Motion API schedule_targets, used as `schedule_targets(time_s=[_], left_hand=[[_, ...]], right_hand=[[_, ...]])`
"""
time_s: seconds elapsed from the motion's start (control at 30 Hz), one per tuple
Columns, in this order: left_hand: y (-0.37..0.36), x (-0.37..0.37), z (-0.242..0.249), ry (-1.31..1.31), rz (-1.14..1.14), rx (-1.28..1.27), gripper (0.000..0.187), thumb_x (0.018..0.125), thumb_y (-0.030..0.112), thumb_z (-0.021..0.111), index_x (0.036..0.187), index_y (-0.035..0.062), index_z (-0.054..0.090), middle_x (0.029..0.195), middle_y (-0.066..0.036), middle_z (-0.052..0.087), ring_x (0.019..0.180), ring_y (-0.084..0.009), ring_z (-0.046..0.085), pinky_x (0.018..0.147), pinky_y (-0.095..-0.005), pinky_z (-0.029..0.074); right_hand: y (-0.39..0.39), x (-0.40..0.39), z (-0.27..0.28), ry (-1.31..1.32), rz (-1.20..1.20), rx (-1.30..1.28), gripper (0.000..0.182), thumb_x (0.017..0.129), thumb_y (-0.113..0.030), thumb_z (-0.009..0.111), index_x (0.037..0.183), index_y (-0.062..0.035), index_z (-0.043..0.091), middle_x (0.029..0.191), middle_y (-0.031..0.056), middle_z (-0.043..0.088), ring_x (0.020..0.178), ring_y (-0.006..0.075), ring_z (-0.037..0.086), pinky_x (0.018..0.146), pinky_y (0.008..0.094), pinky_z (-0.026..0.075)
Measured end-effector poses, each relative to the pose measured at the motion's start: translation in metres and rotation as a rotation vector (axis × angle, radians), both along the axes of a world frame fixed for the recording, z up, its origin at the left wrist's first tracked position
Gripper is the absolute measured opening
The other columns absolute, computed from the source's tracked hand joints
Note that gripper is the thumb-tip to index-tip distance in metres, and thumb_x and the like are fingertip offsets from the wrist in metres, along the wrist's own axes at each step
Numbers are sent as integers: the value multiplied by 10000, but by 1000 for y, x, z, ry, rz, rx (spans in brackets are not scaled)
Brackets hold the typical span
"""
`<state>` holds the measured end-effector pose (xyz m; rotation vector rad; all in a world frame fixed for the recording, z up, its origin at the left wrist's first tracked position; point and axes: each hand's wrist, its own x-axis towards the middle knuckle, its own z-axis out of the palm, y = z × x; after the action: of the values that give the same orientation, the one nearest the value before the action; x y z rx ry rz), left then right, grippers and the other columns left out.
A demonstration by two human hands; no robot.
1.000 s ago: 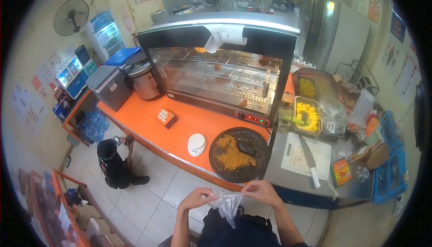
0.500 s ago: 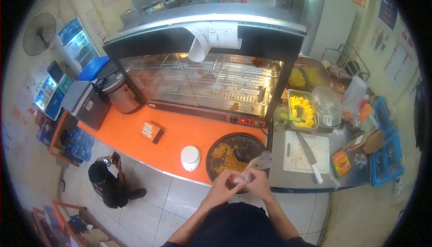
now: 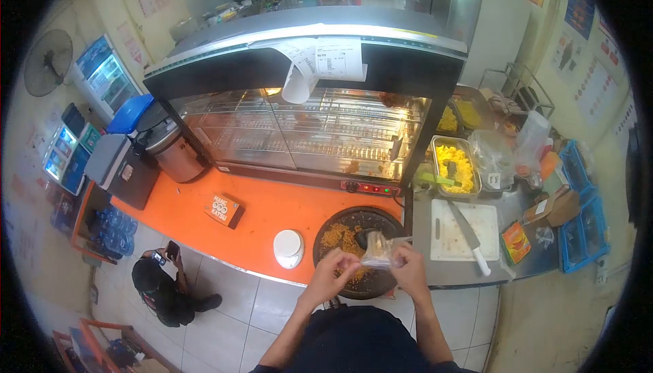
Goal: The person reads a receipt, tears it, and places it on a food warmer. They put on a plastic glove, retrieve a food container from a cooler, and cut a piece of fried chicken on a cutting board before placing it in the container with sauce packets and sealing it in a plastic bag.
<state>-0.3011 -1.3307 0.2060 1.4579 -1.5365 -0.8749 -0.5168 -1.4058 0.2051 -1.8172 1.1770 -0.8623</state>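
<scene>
A small clear plastic bag [image 3: 378,249] is stretched between my two hands, with something pale that may be inside it. My left hand [image 3: 332,274] pinches the bag's left edge with the fingertips. On its other side, my right hand [image 3: 410,269] grips the bag at the right corner. Both hands are over the near part of a large dark round pan [image 3: 327,227] holding loose orange-brown crumbs [image 3: 335,237]. A dark utensil lies in the pan, partly hidden behind the bag.
Left of the pan sits a white kitchen scale [image 3: 288,248]; a printed box [image 3: 223,210] lies farther left. To the right, a knife [image 3: 468,233] rests on a white cutting board [image 3: 445,237]. A glass warming cabinet [image 3: 299,131] stands behind. A person [image 3: 163,284] holds a phone.
My hands have moved apart, and the plastic bag, bunched between my fingers before, is now spread out between them. The view has shifted slightly.
</scene>
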Motion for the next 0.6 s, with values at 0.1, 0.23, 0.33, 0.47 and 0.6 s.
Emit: schedule_targets(time_s=[0.1,0.23,0.33,0.47,0.6], left_hand=[[0,-20,34,-74,227,-320,263,877,126,734,1087,9,628,944,-78,623,951,-162,598,793,-273,480],[6,-14,3,111,2,-152,146,852,62,738,976,-2,695,916,-98,657,870,-201,635,768,-303,505],[10,-12,-2,72,71,-191,129,857,39,712,984,14,711,923,-114,668,837,-238,645,761,-333,512],[11,-6,-4,-75,291,-249,120,883,13,679,992,7,731,896,-113,684,817,-213,651,710,-304,511],[5,-5,0,-126,343,-343,173,853,34,713,1023,14,696,927,-111,659,838,-245,639,733,-323,513]], right_hand=[[5,14,10,-166,60,-49,108,758,31,648,777,30,542,791,95,568,684,208,558,645,311,473],[13,23,20,-126,335,-92,146,748,26,657,766,27,512,766,120,543,661,247,529,648,310,467],[13,23,11,-15,295,-55,152,731,23,659,764,15,511,729,131,518,641,272,506,633,307,452],[11,13,-1,29,162,55,127,760,25,631,754,2,506,662,71,501,604,204,490,599,293,433],[12,12,-1,-102,42,96,148,803,38,608,749,-33,489,715,6,515,651,118,488,598,249,412]])
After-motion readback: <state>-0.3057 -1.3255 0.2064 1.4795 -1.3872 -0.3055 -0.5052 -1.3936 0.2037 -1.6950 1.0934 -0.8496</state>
